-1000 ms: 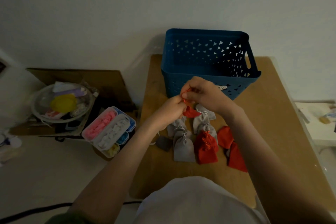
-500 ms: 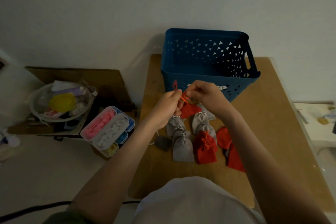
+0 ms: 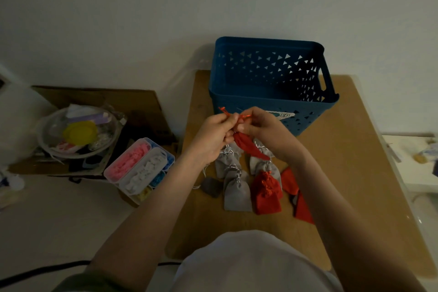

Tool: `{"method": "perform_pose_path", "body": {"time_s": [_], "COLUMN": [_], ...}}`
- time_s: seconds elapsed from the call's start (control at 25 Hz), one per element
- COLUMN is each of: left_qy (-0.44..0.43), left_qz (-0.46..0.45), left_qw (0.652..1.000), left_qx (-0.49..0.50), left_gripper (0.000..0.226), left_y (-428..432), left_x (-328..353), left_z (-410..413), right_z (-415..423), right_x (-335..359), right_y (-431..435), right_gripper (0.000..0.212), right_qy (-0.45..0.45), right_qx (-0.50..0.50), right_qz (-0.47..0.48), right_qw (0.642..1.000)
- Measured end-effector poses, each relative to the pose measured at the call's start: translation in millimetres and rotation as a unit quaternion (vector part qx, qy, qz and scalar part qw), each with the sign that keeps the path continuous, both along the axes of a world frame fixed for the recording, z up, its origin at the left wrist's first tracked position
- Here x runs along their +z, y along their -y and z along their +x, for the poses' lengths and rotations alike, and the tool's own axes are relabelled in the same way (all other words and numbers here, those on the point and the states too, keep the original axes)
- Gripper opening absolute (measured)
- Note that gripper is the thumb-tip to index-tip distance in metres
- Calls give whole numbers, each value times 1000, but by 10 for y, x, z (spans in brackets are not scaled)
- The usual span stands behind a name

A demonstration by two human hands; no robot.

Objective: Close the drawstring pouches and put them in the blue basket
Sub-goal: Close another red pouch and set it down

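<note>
We log the red pouch (image 3: 250, 148) hanging in the air between the two hands, just in front of the blue basket (image 3: 260, 100) on the desk (image 3: 355, 161). The left hand (image 3: 213, 136) and right hand (image 3: 266, 133) both have fingers curled tight, pinching its red drawstring (image 3: 224, 111) at the neck. Below, grey pouches (image 3: 237, 193) and red pouches (image 3: 266, 194) lie on the desk. Off its left edge, a clear divided box (image 3: 113, 176) holds pink, white, blue and yellow pieces.

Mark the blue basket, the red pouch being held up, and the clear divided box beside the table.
blue basket (image 3: 265, 100): head view, on the near rim.
red pouch (image 3: 247, 146): head view, on the cloth body hanging below its cords.
clear divided box (image 3: 130, 164): head view, on the pink compartment.
</note>
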State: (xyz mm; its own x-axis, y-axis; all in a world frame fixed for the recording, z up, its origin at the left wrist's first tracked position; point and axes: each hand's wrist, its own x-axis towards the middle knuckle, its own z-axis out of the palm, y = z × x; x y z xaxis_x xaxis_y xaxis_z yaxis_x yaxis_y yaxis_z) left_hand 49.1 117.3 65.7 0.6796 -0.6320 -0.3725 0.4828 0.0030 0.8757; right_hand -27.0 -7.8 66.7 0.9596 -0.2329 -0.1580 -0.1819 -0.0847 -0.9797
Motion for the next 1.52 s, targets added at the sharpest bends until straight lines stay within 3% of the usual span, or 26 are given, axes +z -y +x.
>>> {"method": "perform_pose_path", "body": {"time_s": [0.08, 0.32, 0.48, 0.72, 0.8, 0.84, 1.04, 1.12, 1.28, 1.36, 1.52], "left_qy": [26, 99, 72, 237, 340, 405, 655, 695, 710, 697, 616], "left_qz": [13, 61, 31, 121, 177, 219, 363, 362, 286, 260, 217], "left_qw": [1000, 993, 996, 959, 919, 882, 647, 611, 641, 667, 757], "left_qx": [8, 20, -35, -92, -97, -102, -142, -117, -58, -46, -20], "left_gripper": [21, 17, 16, 5, 3, 5, 11, 11, 3, 5, 8], "left_y": [-25, -48, -114, -120, -127, -127, -13, -19, -93, -95, -102], "left_x": [-34, -12, 46, 130, 105, 103, 149, 115, 107, 107, 84], "left_z": [19, 59, 152, 192, 210, 207, 65, 24, 10, 3, -9], "right_z": [2, 35, 27, 6, -10, -12, 25, 41, 44, 40, 56], "right_x": [-33, -114, -197, -172, -149, -143, -125, -118, -130, -149, -158], "right_y": [28, 38, 41, 58, 58, 52, -86, -133, -120, -109, -95], "right_gripper": [16, 11, 9, 13, 12, 12, 20, 21, 16, 19, 14], "right_qy": [-3, -28, -15, -15, -13, -13, -16, -13, 31, 22, 21], "right_qx": [6, 44, 18, 10, 24, 30, 31, 12, -38, -10, -28], "right_qz": [23, -26, 94, 91, 90, 85, 36, 40, 169, 166, 146], "right_qw": [1000, 998, 995, 996, 996, 996, 999, 999, 984, 986, 989]}}
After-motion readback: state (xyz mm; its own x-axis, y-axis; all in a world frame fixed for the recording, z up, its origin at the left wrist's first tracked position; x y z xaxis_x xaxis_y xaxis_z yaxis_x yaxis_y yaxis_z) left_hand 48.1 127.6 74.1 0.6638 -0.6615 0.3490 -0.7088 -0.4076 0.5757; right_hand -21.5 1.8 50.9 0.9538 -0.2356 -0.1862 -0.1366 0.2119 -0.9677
